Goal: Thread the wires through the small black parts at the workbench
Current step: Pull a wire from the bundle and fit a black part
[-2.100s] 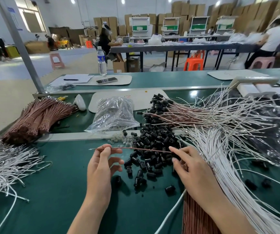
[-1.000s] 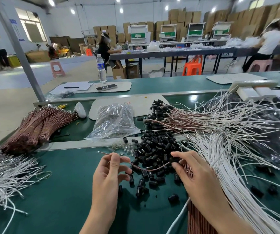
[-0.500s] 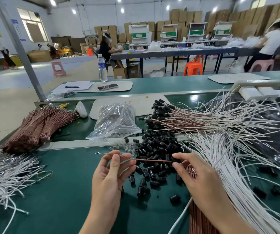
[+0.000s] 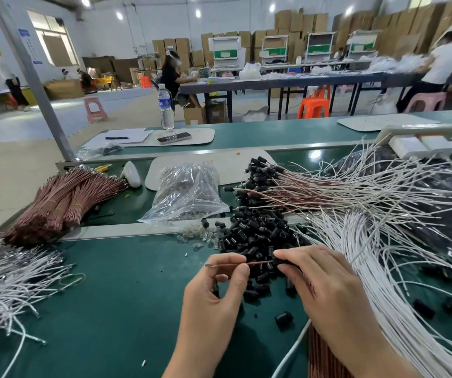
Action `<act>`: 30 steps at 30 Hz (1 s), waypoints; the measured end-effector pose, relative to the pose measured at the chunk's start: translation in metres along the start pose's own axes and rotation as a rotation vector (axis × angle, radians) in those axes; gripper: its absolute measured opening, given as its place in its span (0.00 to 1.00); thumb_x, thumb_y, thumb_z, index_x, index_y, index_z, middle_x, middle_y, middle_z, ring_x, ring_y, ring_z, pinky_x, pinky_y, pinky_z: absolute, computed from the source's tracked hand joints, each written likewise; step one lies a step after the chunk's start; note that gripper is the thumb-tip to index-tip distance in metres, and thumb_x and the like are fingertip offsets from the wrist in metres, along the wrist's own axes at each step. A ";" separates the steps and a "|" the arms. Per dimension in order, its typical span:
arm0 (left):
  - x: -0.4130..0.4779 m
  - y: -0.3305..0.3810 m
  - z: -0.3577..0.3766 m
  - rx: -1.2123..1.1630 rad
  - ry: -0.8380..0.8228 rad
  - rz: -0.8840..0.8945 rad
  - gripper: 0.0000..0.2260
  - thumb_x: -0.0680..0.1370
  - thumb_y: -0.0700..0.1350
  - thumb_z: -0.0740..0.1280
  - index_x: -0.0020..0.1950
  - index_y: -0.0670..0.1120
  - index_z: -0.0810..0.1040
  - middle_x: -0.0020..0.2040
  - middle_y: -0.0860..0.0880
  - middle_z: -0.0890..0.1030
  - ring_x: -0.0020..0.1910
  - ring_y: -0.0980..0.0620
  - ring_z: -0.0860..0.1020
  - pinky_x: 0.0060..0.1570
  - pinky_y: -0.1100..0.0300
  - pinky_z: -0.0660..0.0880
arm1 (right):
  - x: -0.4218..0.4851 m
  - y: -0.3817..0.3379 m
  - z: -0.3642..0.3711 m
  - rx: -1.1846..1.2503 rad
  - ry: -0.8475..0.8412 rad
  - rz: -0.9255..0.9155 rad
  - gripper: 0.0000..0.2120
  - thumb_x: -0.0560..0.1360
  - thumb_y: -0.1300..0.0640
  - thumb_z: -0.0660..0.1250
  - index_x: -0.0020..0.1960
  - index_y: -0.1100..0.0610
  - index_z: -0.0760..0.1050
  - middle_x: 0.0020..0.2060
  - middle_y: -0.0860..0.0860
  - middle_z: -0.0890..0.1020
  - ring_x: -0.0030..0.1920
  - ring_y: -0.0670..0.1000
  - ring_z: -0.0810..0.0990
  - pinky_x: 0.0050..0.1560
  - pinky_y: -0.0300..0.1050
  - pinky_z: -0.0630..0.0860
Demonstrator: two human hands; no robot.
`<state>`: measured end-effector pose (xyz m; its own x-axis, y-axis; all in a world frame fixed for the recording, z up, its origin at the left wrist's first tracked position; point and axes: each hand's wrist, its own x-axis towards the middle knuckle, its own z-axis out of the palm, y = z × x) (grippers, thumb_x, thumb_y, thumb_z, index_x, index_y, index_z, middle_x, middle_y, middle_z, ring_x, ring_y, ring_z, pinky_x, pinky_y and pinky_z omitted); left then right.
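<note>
My left hand (image 4: 213, 293) pinches a thin brown wire (image 4: 257, 263) near its metal tip, which points left. My right hand (image 4: 320, 285) pinches the same wire a little further right, at a small black part (image 4: 277, 260) held between thumb and forefinger. The wire runs level between both hands, just in front of a heap of loose black parts (image 4: 257, 236) on the green bench (image 4: 115, 290). Whether the wire passes through the held part is hidden by the fingers.
White wires (image 4: 377, 268) fan across the right, with finished brown wires carrying black parts (image 4: 287, 186) behind. A clear bag (image 4: 189, 195) lies centre back. Brown wire bundles (image 4: 63, 200) and white wires (image 4: 6, 279) lie left. More brown wires (image 4: 325, 356) sit under my right wrist.
My hands have moved closer together along the wire, so the stretch between them is shorter. My right fingers now pinch a black part at the wire.
</note>
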<state>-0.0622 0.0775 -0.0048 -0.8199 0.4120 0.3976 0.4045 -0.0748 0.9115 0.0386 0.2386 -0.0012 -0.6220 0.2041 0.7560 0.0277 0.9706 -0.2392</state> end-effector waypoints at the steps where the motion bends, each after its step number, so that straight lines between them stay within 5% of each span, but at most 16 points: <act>1: 0.001 0.001 -0.001 -0.003 0.021 0.002 0.04 0.75 0.53 0.70 0.49 0.59 0.82 0.42 0.55 0.85 0.42 0.57 0.81 0.45 0.69 0.74 | 0.001 0.000 -0.001 -0.004 -0.004 -0.002 0.14 0.80 0.50 0.63 0.60 0.52 0.82 0.50 0.42 0.83 0.53 0.44 0.80 0.60 0.42 0.74; 5: 0.005 0.001 -0.006 -0.055 0.053 -0.030 0.06 0.74 0.57 0.69 0.47 0.58 0.83 0.40 0.52 0.85 0.37 0.59 0.80 0.38 0.70 0.74 | 0.001 0.001 -0.003 -0.019 -0.015 0.013 0.15 0.80 0.49 0.62 0.60 0.52 0.82 0.51 0.42 0.83 0.53 0.45 0.81 0.59 0.44 0.74; 10: 0.000 0.002 0.006 -0.056 -0.090 -0.058 0.05 0.73 0.56 0.71 0.48 0.61 0.84 0.44 0.52 0.87 0.46 0.52 0.85 0.47 0.65 0.78 | 0.001 -0.004 0.000 0.006 -0.037 -0.052 0.13 0.81 0.50 0.62 0.61 0.51 0.81 0.51 0.42 0.82 0.52 0.44 0.79 0.57 0.40 0.73; 15: 0.006 0.013 0.018 0.089 -0.057 -0.030 0.07 0.77 0.59 0.66 0.54 0.63 0.80 0.46 0.60 0.84 0.45 0.59 0.81 0.42 0.71 0.75 | 0.005 0.011 -0.011 -0.044 0.076 -0.001 0.11 0.79 0.55 0.68 0.60 0.55 0.80 0.51 0.46 0.83 0.50 0.43 0.79 0.59 0.39 0.72; 20: 0.041 0.023 0.059 0.475 -0.310 0.120 0.10 0.83 0.55 0.62 0.62 0.57 0.77 0.53 0.62 0.81 0.54 0.63 0.77 0.56 0.65 0.74 | 0.010 0.039 -0.033 -0.145 0.249 0.296 0.13 0.78 0.56 0.68 0.60 0.59 0.79 0.49 0.53 0.84 0.48 0.46 0.75 0.54 0.46 0.73; 25: 0.081 0.009 0.117 0.982 -0.574 0.403 0.14 0.85 0.46 0.59 0.71 0.49 0.73 0.68 0.50 0.76 0.68 0.47 0.71 0.67 0.49 0.66 | 0.007 0.047 -0.033 -0.147 0.251 0.478 0.12 0.79 0.58 0.69 0.61 0.58 0.79 0.53 0.54 0.84 0.53 0.55 0.82 0.59 0.47 0.70; 30: 0.103 -0.004 0.138 1.234 -0.767 0.525 0.13 0.83 0.40 0.63 0.67 0.50 0.74 0.62 0.48 0.79 0.65 0.45 0.73 0.65 0.47 0.66 | 0.006 0.050 -0.031 -0.131 0.272 0.493 0.12 0.78 0.56 0.68 0.61 0.57 0.79 0.52 0.52 0.84 0.51 0.54 0.82 0.58 0.46 0.70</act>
<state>-0.0919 0.2457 0.0179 -0.2413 0.9610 0.1354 0.9598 0.2569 -0.1128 0.0607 0.2923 0.0105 -0.2876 0.6451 0.7079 0.3703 0.7566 -0.5390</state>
